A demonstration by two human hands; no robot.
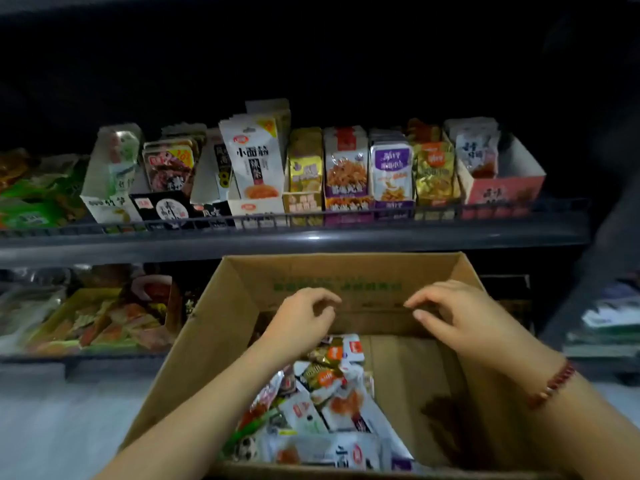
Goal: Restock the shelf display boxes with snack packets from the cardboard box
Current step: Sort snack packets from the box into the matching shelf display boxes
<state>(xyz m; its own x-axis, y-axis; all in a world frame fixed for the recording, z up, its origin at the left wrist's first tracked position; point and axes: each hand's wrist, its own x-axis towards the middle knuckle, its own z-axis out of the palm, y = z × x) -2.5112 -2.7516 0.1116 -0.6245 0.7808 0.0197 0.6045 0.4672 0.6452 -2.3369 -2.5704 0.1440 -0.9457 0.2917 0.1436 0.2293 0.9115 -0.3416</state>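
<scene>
Cardboard box [221, 317] holds mixed snack packets [332, 403] at left.

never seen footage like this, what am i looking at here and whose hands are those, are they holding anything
This is one picture from a camera worn on a person's head, looking forward and down, so the arms are the wearer's own. The left hand and right hand hang over an open cardboard box with loosely curled fingers, holding nothing. Mixed snack packets fill the box's left side. Behind it, a shelf carries a row of display boxes with packets standing in them.
</scene>
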